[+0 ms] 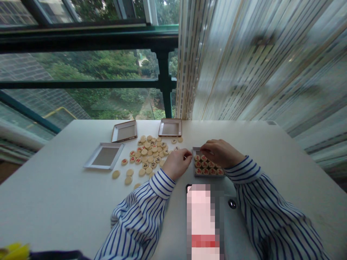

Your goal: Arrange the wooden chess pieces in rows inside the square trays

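The small grey square tray (208, 176), filled with round wooden discs marked in red (205, 171), is located on the white table (54, 202), right of centre and near the person's body. The right hand (221, 152) is laid over the far part of this tray with the fingers curled downward; whether a disc is pinched cannot be told. The left hand (177, 163) is set against the tray's left edge with the fingertips bent together — whether anything is gripped cannot be told either.

Just left of the left hand, a loose heap of pale wooden discs (149, 151) is spread, with a few strays toward the near side. Three empty shallow square trays (104, 156) are placed around the heap's far and left sides, well apart from the table's side edges. Open table surface is available far left and far right — the far edge is bounded by the dark window rail (86, 84) and the striped curtain (257, 65).
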Action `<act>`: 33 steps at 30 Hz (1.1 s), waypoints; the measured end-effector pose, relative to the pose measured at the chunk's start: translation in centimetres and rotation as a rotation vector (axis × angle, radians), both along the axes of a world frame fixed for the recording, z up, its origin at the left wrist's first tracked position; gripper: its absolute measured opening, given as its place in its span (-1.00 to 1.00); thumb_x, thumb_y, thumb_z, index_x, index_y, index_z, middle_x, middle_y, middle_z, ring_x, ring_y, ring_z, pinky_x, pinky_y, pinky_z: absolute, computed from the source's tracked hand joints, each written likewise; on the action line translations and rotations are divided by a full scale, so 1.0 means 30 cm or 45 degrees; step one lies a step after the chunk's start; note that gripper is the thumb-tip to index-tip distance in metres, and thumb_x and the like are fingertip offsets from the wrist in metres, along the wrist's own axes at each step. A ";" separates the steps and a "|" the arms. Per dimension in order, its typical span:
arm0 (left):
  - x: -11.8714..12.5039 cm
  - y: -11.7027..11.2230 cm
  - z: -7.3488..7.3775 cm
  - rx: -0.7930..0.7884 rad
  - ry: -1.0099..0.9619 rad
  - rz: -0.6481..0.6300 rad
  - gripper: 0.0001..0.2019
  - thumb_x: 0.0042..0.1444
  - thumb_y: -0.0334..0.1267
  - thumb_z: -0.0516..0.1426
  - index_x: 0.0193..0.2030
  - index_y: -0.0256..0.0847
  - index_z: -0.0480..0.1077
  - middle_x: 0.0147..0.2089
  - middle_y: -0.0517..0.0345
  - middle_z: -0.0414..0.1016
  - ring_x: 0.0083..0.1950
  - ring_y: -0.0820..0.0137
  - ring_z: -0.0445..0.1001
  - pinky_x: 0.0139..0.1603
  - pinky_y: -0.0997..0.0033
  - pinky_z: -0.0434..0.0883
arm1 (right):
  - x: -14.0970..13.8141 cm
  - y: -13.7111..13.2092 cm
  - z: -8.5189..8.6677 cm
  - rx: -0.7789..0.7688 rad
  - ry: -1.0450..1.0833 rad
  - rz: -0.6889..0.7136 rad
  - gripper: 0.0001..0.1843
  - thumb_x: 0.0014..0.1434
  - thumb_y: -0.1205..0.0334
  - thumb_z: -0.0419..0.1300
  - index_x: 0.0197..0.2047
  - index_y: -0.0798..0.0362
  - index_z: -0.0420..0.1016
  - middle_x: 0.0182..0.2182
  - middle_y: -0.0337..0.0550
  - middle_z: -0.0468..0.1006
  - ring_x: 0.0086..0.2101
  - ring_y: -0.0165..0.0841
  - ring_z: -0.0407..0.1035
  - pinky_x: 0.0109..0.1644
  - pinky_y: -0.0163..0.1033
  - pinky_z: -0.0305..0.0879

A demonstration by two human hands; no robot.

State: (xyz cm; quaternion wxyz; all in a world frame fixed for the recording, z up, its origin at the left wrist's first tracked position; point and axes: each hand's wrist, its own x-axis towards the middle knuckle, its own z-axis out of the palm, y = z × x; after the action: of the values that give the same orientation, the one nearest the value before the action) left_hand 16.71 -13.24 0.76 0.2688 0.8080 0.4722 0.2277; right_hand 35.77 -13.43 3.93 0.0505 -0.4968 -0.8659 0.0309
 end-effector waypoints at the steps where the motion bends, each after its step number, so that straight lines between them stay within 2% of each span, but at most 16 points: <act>1: -0.001 -0.002 0.002 0.008 -0.006 0.001 -0.80 0.07 -0.26 0.00 -0.31 -0.20 0.44 -0.33 0.14 0.52 -0.31 0.42 0.43 -0.30 0.47 0.32 | -0.002 0.000 0.001 0.008 0.004 -0.001 -0.74 0.13 0.24 -0.01 -0.25 0.07 0.49 -0.36 -0.11 0.51 -0.34 -0.39 0.36 -0.26 -0.33 0.15; 16: -0.061 -0.024 0.038 0.062 -0.116 0.048 -0.82 0.07 -0.24 0.01 -0.33 -0.20 0.43 -0.38 0.16 0.49 -0.35 0.46 0.41 -0.34 0.49 0.30 | -0.041 -0.027 0.027 0.077 0.101 -0.033 -0.76 0.13 0.25 0.00 -0.25 0.08 0.48 -0.37 -0.12 0.50 -0.36 -0.40 0.33 -0.28 -0.34 0.14; 24: -0.152 -0.031 0.065 0.030 -0.168 0.120 -0.80 0.07 -0.21 0.02 -0.29 -0.19 0.43 -0.37 0.17 0.49 -0.35 0.46 0.42 -0.32 0.48 0.32 | -0.070 -0.029 0.020 0.105 0.142 -0.023 -0.74 0.15 0.23 -0.01 -0.22 0.08 0.47 -0.37 -0.12 0.50 -0.35 -0.41 0.32 -0.25 -0.34 0.15; 33: -0.260 -0.021 0.056 0.020 -0.219 0.244 -0.77 0.05 -0.15 0.03 -0.28 -0.20 0.44 -0.36 0.16 0.50 -0.37 0.44 0.43 -0.34 0.47 0.33 | -0.120 -0.025 0.044 0.089 0.029 0.040 -0.75 0.14 0.28 -0.02 -0.24 0.08 0.47 -0.35 -0.11 0.51 -0.32 -0.39 0.34 -0.24 -0.32 0.15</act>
State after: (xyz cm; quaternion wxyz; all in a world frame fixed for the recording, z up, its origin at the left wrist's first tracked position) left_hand 8.91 -13.87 2.45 0.2789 0.7389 0.5206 0.3244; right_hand 32.17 -14.17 5.26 0.0773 -0.4807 -0.8734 0.0073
